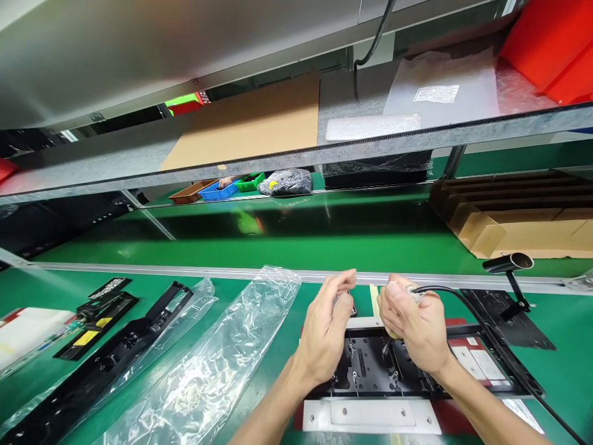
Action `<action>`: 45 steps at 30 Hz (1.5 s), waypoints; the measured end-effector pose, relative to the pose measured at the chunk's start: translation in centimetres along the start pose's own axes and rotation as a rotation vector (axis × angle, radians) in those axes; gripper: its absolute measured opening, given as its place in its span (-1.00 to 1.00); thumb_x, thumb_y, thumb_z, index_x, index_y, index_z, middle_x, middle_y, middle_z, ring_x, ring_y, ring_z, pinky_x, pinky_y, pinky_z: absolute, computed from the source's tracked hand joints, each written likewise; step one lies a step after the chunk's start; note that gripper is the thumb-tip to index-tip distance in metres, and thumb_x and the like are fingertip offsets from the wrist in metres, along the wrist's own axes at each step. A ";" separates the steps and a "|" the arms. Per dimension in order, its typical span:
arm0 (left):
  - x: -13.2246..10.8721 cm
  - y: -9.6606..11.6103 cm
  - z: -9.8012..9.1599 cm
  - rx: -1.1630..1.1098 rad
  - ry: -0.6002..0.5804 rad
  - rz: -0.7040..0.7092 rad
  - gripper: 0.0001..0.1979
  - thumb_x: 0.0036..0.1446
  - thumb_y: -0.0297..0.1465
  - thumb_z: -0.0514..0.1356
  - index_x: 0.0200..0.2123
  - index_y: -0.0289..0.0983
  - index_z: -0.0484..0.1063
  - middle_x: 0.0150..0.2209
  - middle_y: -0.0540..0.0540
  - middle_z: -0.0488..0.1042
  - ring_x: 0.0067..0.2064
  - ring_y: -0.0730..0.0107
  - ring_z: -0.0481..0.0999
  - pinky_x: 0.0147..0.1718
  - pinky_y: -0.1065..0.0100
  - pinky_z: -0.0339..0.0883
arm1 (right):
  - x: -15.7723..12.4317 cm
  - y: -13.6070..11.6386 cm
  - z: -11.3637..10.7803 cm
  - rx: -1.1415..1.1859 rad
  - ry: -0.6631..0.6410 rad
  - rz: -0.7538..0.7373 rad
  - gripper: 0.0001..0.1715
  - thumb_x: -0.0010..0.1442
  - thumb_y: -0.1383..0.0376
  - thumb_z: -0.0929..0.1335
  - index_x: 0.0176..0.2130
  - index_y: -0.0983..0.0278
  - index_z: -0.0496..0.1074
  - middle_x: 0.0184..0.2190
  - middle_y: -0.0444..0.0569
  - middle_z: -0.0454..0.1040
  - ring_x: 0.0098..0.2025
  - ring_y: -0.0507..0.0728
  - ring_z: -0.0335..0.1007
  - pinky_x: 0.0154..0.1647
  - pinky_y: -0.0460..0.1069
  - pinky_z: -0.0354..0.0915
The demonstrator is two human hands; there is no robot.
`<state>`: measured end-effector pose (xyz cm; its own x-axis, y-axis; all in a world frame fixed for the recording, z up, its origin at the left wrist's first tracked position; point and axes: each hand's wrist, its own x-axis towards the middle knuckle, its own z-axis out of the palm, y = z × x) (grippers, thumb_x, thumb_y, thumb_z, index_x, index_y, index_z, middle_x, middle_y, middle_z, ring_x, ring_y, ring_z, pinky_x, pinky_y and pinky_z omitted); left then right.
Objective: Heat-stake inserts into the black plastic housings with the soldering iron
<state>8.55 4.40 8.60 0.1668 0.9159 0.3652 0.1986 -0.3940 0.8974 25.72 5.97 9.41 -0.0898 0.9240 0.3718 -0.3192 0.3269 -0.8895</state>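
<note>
My right hand [414,324] is wrapped round a corded electric screwdriver [414,293], held upright above a black metal frame [377,355]. Most of the tool is hidden by my fingers, and a black cable [463,300] runs from its top to the right. My left hand [327,327] hovers at the left end of the frame, thumb and loosely bent fingers apart. A small dark object beside its fingertips is too covered to name. Under the frame lies a dark red and white fixture; its white front bar [370,415] carries several screws.
On the left lie a clear plastic bag [204,371], a long black part [111,361] and a white panel [34,337]. At right, a black metal tube on a stand [509,264] rises near a cardboard divider tray [523,225]. A metal shelf [287,154] spans overhead.
</note>
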 end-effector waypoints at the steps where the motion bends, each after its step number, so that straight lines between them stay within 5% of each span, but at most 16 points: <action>1: -0.8 -0.5 -0.8 0.065 -0.009 -0.031 -0.52 0.66 -0.05 0.00 0.34 -0.19 0.46 0.26 -0.26 0.54 0.29 0.04 0.56 0.33 0.03 0.41 | 0.0 -0.1 0.0 0.012 0.000 0.003 -0.31 0.49 -0.11 0.42 -0.47 0.15 0.11 -0.64 -0.31 -0.02 -0.64 -0.06 -0.13 -0.70 -0.11 -0.08; 6: -4.9 -3.2 -3.3 0.299 -0.102 -0.065 -0.64 0.64 -0.18 0.06 0.25 -0.16 0.53 0.20 -0.23 0.60 0.22 0.04 0.61 0.23 0.06 0.50 | -0.1 -0.2 -0.1 0.033 0.007 0.033 -0.31 0.48 -0.09 0.44 -0.48 0.14 0.11 -0.65 -0.30 0.00 -0.65 -0.05 -0.13 -0.72 -0.11 -0.11; 12: -7.3 -5.9 -3.7 0.298 -0.108 0.086 -0.71 0.53 -0.24 0.23 0.21 -0.13 0.58 0.23 -0.24 0.65 0.24 -0.03 0.66 0.29 -0.02 0.53 | 0.0 -0.6 0.0 -0.002 0.046 0.018 -0.28 0.47 -0.08 0.44 -0.52 0.17 0.12 -0.67 -0.28 0.02 -0.65 -0.04 -0.10 -0.71 -0.13 -0.05; 29: -8.0 -7.2 -3.9 0.280 -0.125 0.103 -0.65 0.42 -0.27 0.37 0.22 -0.16 0.61 0.23 -0.22 0.67 0.35 -0.14 0.61 0.42 -0.28 0.45 | -0.4 -1.0 0.0 0.024 0.157 0.039 -0.27 0.37 -0.06 0.51 -0.60 0.19 0.19 -0.72 -0.25 -0.02 -0.68 -0.03 -0.15 -0.70 -0.07 -0.12; 45: -7.9 -7.9 -3.6 0.278 -0.079 0.209 -0.64 0.42 -0.25 0.39 0.23 -0.11 0.57 0.18 -0.11 0.71 0.31 -0.02 0.66 0.40 -0.19 0.49 | 0.0 -1.4 0.1 0.026 0.143 0.064 -0.30 0.34 -0.06 0.51 -0.60 0.19 0.23 -0.74 -0.24 -0.03 -0.69 -0.02 -0.15 -0.72 -0.04 -0.11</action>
<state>2.15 0.52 -0.53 0.3039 0.8087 0.5037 0.4054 -0.5882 0.6997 26.10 5.53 10.64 0.0236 0.9622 0.2713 -0.3418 0.2628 -0.9023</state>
